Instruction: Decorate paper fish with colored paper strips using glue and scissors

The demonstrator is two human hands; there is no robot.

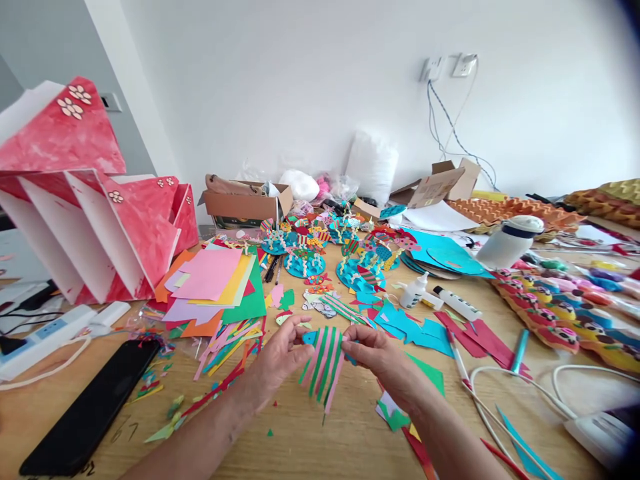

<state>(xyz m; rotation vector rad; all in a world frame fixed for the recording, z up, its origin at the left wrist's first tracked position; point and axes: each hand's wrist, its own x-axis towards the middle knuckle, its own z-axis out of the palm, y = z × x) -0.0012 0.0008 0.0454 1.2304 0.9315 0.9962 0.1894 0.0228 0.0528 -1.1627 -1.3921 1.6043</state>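
Both my hands hold up a blue paper fish [325,360] covered with pink and green paper strips, just above the wooden table [310,440]. My left hand [277,357] pinches its left edge near the head. On the other side, my right hand [383,357] grips the right edge with its fingertips. The strips hang loose below the fish. Several finished paper fish [305,263] on blue discs lie farther back, and pink and green strip offcuts [227,343] lie left of my left hand.
A stack of coloured paper [215,283], a red folded paper structure [90,200], a black phone [93,410] and a power strip [45,337] sit left. Glue bottle [414,291], glue stick [457,303], blue scraps [415,330], pens, cables and a white jar [510,241] sit right. Cardboard boxes [245,203] stand behind.
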